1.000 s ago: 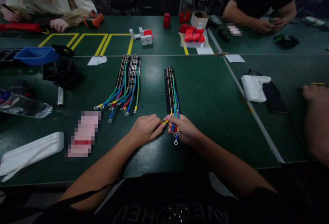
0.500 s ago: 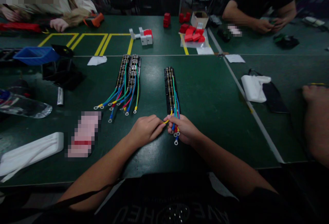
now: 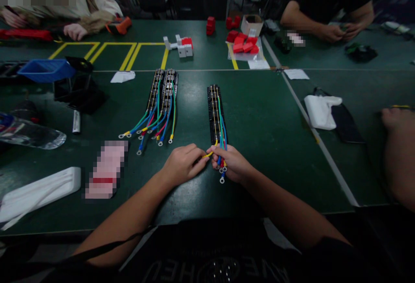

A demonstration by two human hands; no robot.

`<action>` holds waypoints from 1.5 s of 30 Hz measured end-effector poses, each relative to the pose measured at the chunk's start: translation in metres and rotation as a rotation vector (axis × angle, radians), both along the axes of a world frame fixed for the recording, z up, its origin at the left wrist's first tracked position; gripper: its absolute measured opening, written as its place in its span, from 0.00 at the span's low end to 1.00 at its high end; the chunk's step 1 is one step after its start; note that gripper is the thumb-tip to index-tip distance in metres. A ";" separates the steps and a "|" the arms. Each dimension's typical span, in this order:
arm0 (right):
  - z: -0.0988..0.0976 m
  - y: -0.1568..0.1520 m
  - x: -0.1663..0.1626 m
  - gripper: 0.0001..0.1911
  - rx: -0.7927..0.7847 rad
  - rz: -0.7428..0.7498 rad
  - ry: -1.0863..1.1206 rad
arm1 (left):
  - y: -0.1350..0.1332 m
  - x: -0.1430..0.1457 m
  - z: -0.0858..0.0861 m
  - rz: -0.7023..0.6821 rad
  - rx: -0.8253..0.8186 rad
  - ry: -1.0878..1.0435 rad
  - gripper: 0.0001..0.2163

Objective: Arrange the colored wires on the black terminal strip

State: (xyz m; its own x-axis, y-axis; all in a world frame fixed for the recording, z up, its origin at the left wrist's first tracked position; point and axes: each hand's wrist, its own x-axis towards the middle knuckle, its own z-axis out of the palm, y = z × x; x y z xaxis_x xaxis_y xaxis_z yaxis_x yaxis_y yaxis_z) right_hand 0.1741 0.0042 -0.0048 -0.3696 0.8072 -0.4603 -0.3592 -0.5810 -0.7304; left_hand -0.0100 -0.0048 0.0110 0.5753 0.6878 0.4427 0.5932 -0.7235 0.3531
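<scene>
black terminal strip (image 3: 214, 112) | just beyond hands (image 3: 184, 162) | yellow wire (image 3: 209, 155) between them

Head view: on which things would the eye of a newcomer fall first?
Probably on the bright wires, which run from the black strip at the centre into the right grip, while the left grip holds a yellow wire. Next come two more strips to the left, their wires fanned out, then the red blocks on the table's far side.

Yellow wire (image 3: 209, 154), one: slightly more of its length now shows between the fingertips of your left hand (image 3: 184, 162) than a second ago.
</scene>
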 end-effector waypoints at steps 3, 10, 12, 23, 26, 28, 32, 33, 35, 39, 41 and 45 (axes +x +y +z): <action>0.000 0.000 0.000 0.09 0.007 0.000 -0.002 | 0.000 0.000 -0.001 -0.006 0.001 0.011 0.09; 0.000 0.000 0.000 0.09 0.003 -0.002 -0.015 | 0.000 0.000 -0.002 -0.006 -0.040 0.043 0.11; 0.001 0.000 0.000 0.09 -0.001 -0.002 -0.021 | 0.000 0.000 -0.002 -0.008 -0.053 0.049 0.11; 0.000 0.000 0.000 0.10 0.008 0.001 -0.007 | 0.000 -0.001 -0.002 -0.017 -0.036 0.039 0.10; 0.000 0.000 0.000 0.10 0.014 0.000 -0.015 | 0.000 -0.001 -0.002 -0.019 -0.039 0.039 0.10; 0.001 0.000 -0.001 0.10 0.011 0.003 -0.026 | 0.001 0.000 -0.003 -0.019 -0.043 0.044 0.10; 0.001 0.000 -0.001 0.10 0.015 0.002 -0.028 | 0.002 0.000 -0.004 -0.012 -0.057 0.057 0.11; 0.001 0.000 -0.001 0.11 0.018 0.001 -0.027 | 0.002 0.000 -0.004 -0.013 -0.060 0.059 0.11; 0.000 0.000 -0.001 0.10 0.023 0.003 -0.027 | 0.002 -0.001 -0.003 -0.017 -0.061 0.059 0.11; -0.002 0.001 -0.001 0.10 0.029 0.009 -0.026 | 0.002 -0.001 -0.003 -0.019 -0.038 0.056 0.11; -0.002 0.001 0.000 0.10 0.028 0.010 -0.025 | 0.002 -0.002 -0.003 -0.016 -0.015 0.057 0.11; -0.001 0.001 0.000 0.10 0.021 0.011 -0.033 | 0.002 -0.002 -0.004 -0.018 0.016 0.057 0.11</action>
